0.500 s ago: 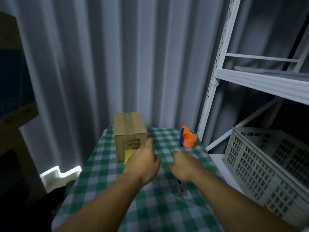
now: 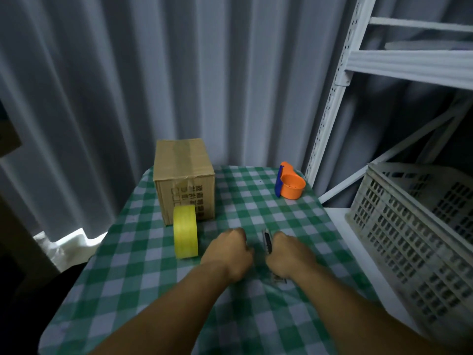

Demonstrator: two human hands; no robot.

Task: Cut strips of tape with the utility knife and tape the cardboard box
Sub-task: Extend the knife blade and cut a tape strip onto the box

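Surface (image 2: 143,290): a small top under a green-and-white checked cloth, seen from above, with pale curtains behind its far edge.
Cardboard box (image 2: 183,179): upright near the far left corner, closed, a band of clear tape along its top, dark print on the near face.
Tape roll (image 2: 185,231): yellow, standing on its edge just in front of the box, touching or nearly touching its near face.
Left hand (image 2: 228,254): near the middle of the surface, grip curled into a loose fist; nothing visible inside it.
Utility knife (image 2: 266,240): dark and silver, lying between the two hands, pointing toward the far edge.
Right hand (image 2: 288,254): beside the left hand, grip curled against the knife's handle; whether it has clamped on it, I cannot tell.
Tape dispenser (image 2: 290,184): orange and blue, at the far right corner.
Crate (image 2: 414,242): pale slotted plastic, on a white shelf off the right edge.
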